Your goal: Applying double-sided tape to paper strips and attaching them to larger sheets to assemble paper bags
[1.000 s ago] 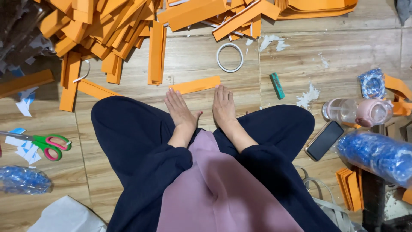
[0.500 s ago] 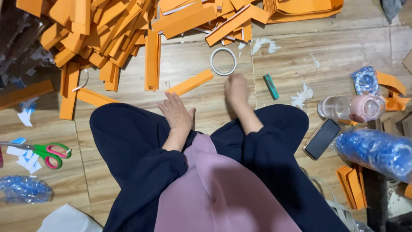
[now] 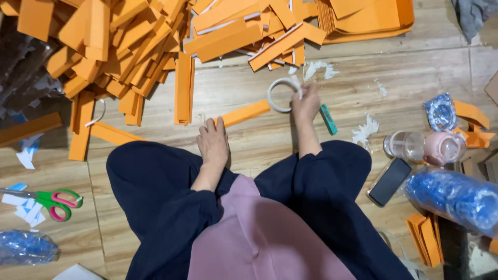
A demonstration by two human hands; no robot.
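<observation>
The person sat on the wooden floor [image 3: 415,67] with knees spread, dark trousers and a pink top filling the lower middle of the view. The right hand [image 3: 306,101] was stretched forward, its fingers [image 3: 300,93] closed around the rim of a white tape roll [image 3: 282,95], which it held tilted up off the floor just in front of the heap of orange foam strips [image 3: 129,36]. The left hand [image 3: 213,145] lay flat, palm down, on the floor between the knees, its fingers loose and gripping nothing; its fingertips touched the near end of a single orange strip [image 3: 244,113] that lay slanted on the boards and ran up toward the tape roll. A small green utility knife [image 3: 328,119] lay just beside the right wrist. Farther right were scraps of white paper [image 3: 365,129], a clear bottle with a pink lid [image 3: 425,147], a dark phone [image 3: 389,181] near the right knee, and a bag of blue rolls [image 3: 456,197]. To the left, well apart from both hands, green-and-pink scissors [image 3: 54,201] rested on the floor beside some blue and white scraps.
</observation>
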